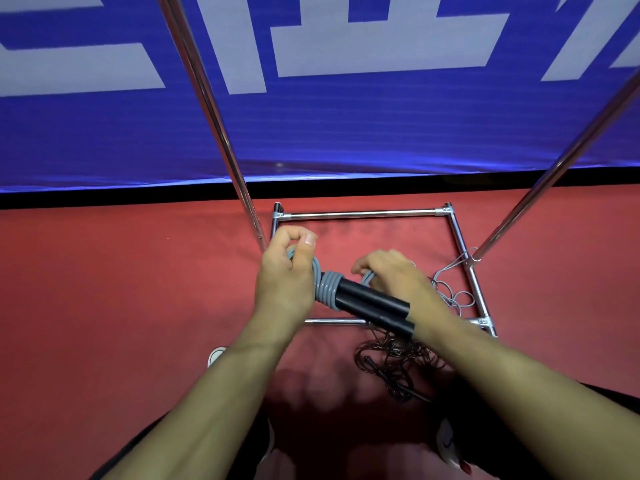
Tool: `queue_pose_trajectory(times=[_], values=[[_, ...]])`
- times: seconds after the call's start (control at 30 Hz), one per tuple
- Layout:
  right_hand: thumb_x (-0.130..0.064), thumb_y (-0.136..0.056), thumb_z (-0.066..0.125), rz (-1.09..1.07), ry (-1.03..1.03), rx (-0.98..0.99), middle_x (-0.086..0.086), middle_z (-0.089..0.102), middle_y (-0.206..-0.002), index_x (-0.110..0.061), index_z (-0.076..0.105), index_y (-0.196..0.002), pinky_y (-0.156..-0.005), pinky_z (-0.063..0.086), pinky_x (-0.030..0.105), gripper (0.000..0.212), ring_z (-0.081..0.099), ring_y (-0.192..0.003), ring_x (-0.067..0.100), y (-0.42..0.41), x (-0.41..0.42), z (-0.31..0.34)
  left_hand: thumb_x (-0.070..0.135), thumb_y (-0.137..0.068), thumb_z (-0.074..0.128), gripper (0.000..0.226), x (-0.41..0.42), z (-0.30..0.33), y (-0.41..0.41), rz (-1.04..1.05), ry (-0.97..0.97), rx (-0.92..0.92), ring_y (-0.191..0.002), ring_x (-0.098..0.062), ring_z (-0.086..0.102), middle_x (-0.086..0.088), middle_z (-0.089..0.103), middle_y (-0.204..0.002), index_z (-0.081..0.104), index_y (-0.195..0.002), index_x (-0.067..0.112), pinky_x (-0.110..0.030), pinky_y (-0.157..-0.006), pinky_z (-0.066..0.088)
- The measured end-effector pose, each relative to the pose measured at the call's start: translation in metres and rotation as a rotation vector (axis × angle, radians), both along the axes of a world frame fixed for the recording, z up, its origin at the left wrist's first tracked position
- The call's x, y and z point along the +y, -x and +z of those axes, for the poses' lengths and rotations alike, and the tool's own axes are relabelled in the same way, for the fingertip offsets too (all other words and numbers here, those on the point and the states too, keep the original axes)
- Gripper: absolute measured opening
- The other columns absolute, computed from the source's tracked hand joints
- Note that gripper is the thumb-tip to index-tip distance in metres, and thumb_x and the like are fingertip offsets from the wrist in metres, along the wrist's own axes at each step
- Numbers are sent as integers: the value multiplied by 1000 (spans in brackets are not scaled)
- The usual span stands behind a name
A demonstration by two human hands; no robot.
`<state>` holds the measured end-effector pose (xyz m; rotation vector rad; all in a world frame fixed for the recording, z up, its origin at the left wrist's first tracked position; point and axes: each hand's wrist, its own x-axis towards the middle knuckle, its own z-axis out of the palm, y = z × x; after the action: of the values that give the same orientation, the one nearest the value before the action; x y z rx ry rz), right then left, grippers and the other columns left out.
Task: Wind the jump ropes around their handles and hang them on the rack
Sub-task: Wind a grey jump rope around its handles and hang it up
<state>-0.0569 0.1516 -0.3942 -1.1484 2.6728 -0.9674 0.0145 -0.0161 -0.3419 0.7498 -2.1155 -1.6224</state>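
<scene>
I'm pinching the grey rope (323, 287) coils in my left hand (284, 278), my right hand (391, 275) gripping the black handles (374, 303), which are slanting down-right toward it.

Two hands at the centre of the frame: left hand (285, 271), right hand (391, 275). Two black handles (372, 303) held side by side. One grey rope (327, 289) coiled in about five turns. One dark rope tangle (394, 358) lower right (strands uncountable). One metal rack (353, 214), two slanting poles. Two shoes at the bottom.
</scene>
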Motion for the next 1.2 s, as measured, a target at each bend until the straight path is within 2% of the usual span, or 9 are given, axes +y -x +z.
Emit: queue_pose_trajectory(times=[0.1, 0.27, 0.4, 0.53, 0.7, 0.8, 0.9, 1.0, 1.2], values=[[-17, -92, 46, -56, 12, 159, -4, 61, -93, -17, 62, -102, -79, 40, 36, 19, 47, -88, 20, 9, -2, 15, 16, -97, 56, 19, -3, 2, -4, -137, 115, -28, -53, 3, 46, 15, 50, -55, 56, -80, 24, -11, -57, 36], [-37, -89, 52, -106, 9, 305, -4, 62, -87, -19, 62, -95, -74, 28, 29, 22, 44, -81, 17, 8, 2, 29, 22, -97, 54, 20, -9, -7, -4, -114, 324, -95, -56, -9, 46, 14, 52, -53, 52, -79, 28, -27, -57, 34], [-28, -83, 57, -29, 12, 475, -5, 55, -69, -25, 69, -80, -68, 24, 30, 13, 46, -67, 23, -12, -5, 30, 23, -98, 53, 16, -8, -10, 0, -12, 381, -118, -71, -33, 54, 4, 53, -60, 52, -83, 28, -39, -65, 41], [-22, -84, 55, 44, -10, 539, -3, 55, -68, -22, 68, -77, -61, 35, 35, 15, 51, -61, 24, -50, -9, 20, 21, -98, 53, 13, -2, -8, 6, 142, 370, -38, -71, -28, 56, 5, 58, -65, 56, -86, 27, -40, -66, 41], [-24, -97, 50, -27, 107, -109, -15, 58, -84, -33, 55, -100, -67, 52, 33, 11, 60, -70, 7, -81, -12, 9, 20, -97, 55, 13, -7, -5, 11, 280, 231, 50, -59, 7, 52, 15, 54, -58, 55, -85, 25, -25, -60, 36], [-7, -96, 49, -218, 386, -647, 3, 61, -75, -26, 38, -92, -50, 50, 44, 22, 61, -53, 25, -95, -23, 2, 20, -99, 54, 13, -7, -4, 12, 292, 141, 71, -55, 5, 51, 20, 56, -55, 56, -86, 21, -14, -56, 36], [-3, -99, 40, -327, 517, -1031, 6, 64, -86, -11, 34, -100, -40, 36, 26, 9, 62, -50, 26, -101, -33, 3, 19, -99, 54, 12, -7, -4, 11, 320, 73, 105, -53, 4, 50, 15, 52, -55, 57, -88, 16, -13, -57, 38], [-9, -95, 38, -296, 574, -987, 4, 66, -70, -16, 49, -109, -43, 31, 21, 19, 47, -44, 14, -99, -36, 6, 19, -99, 53, 12, -10, -6, 10, 336, 55, 86, -54, 3, 50, 13, 52, -61, 58, -89, 15, -13, -58, 39], [-61, -88, 32, -213, 424, -832, -27, 60, -73, -42, 70, -113, -66, 36, 17, 49, 48, -65, -2, -94, -34, -7, 24, -100, 52, 13, -21, -12, 10, 373, 35, 44, -60, -6, 52, 10, 57, -67, 59, -91, 16, -19, -60, 42]])
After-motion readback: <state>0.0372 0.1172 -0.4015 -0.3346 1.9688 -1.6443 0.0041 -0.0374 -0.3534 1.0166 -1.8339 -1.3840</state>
